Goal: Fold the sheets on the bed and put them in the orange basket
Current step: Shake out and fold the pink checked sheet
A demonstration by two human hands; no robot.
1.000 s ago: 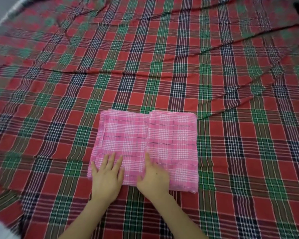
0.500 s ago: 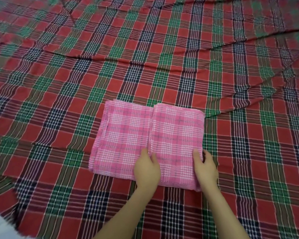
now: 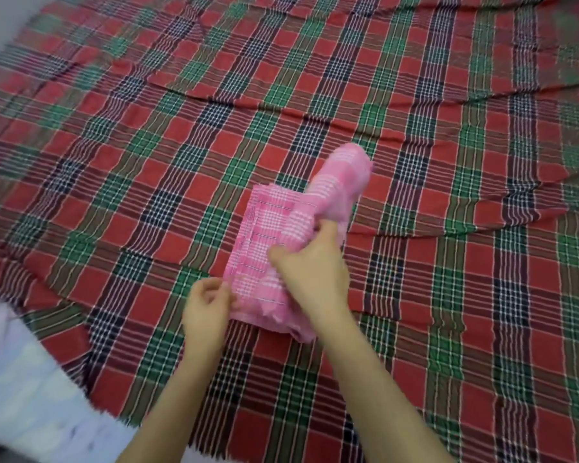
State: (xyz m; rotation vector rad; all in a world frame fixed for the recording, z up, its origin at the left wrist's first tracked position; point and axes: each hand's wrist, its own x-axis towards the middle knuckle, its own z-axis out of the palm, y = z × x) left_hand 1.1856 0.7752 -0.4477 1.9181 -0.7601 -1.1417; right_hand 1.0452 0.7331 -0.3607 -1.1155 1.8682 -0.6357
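Lying near the middle of the red-and-green plaid sheet, closer to its near edge, is the folded pink sheet. The right hand curls round its lifted right half, and the left hand pinches its near-left corner.

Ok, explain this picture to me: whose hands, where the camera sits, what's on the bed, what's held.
No machine here: these are a person's two bare hands, filmed by a camera worn on their head, looking down. A large red and green plaid sheet lies spread out. On it lies a smaller pink checked sheet, partly folded. The left hand pinches its near corner; the right hand grips its right half, raised above the rest. The orange basket is out of view.
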